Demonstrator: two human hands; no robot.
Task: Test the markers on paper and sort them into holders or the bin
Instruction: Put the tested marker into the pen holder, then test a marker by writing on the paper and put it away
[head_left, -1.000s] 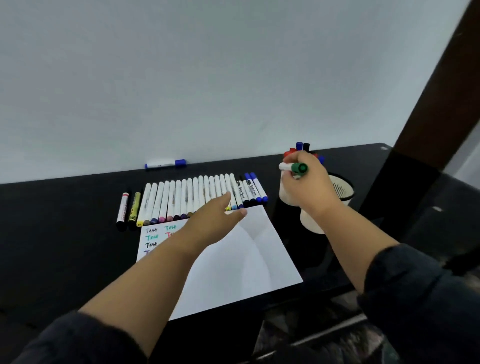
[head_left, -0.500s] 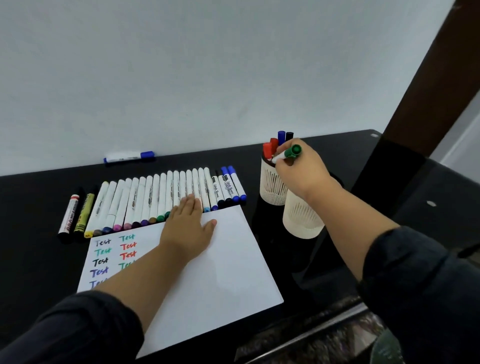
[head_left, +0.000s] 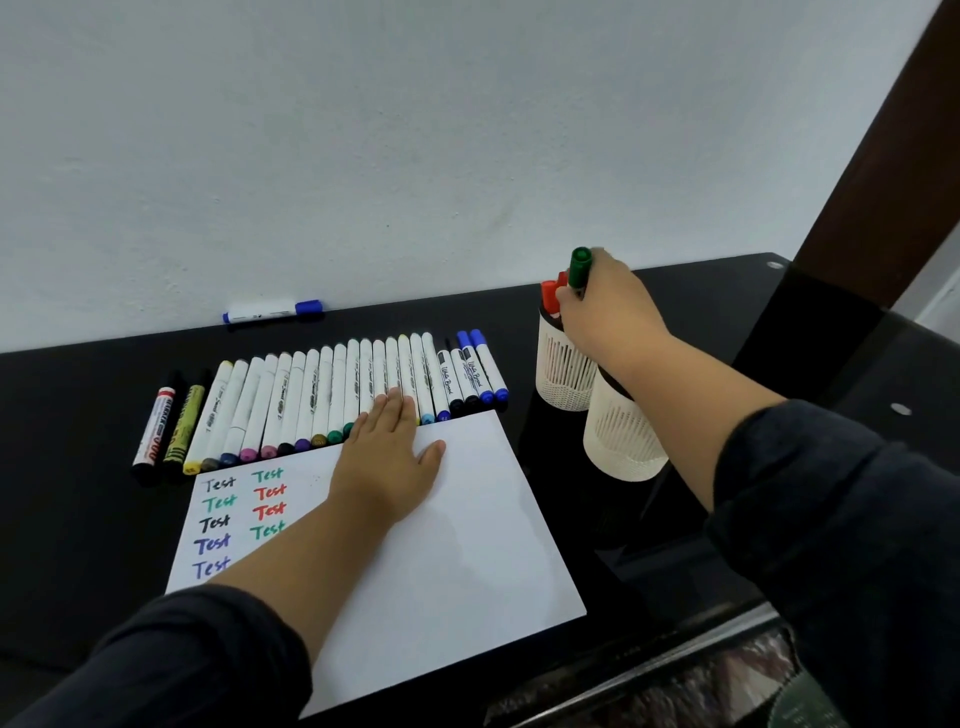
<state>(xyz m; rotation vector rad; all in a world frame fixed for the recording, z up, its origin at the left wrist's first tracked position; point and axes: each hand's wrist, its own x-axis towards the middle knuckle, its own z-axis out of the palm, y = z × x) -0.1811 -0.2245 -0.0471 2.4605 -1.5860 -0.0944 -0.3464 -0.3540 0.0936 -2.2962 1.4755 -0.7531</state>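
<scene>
My right hand (head_left: 605, 306) grips a green-capped marker (head_left: 579, 266) upright over the far white mesh holder (head_left: 561, 374), where red-capped markers (head_left: 549, 293) stand. A second white mesh holder (head_left: 621, 436) stands nearer, partly behind my right forearm. My left hand (head_left: 389, 457) lies flat on the white paper (head_left: 467, 545), its fingertips over the lower ends of the row of markers (head_left: 332, 395). "Test" is written several times in black, green, red and blue (head_left: 244, 514) on the paper's left side.
The black table (head_left: 67, 415) meets a white wall at the back. A single blue-capped marker (head_left: 272, 310) lies by the wall. A red marker (head_left: 156, 431) and a yellow marker (head_left: 184, 431) lie left of the row. A dark wooden post (head_left: 883, 156) rises at right.
My right hand has turned the green marker from slanted to upright above the far holder. My left hand came down from above the row and now lies flat on the paper.
</scene>
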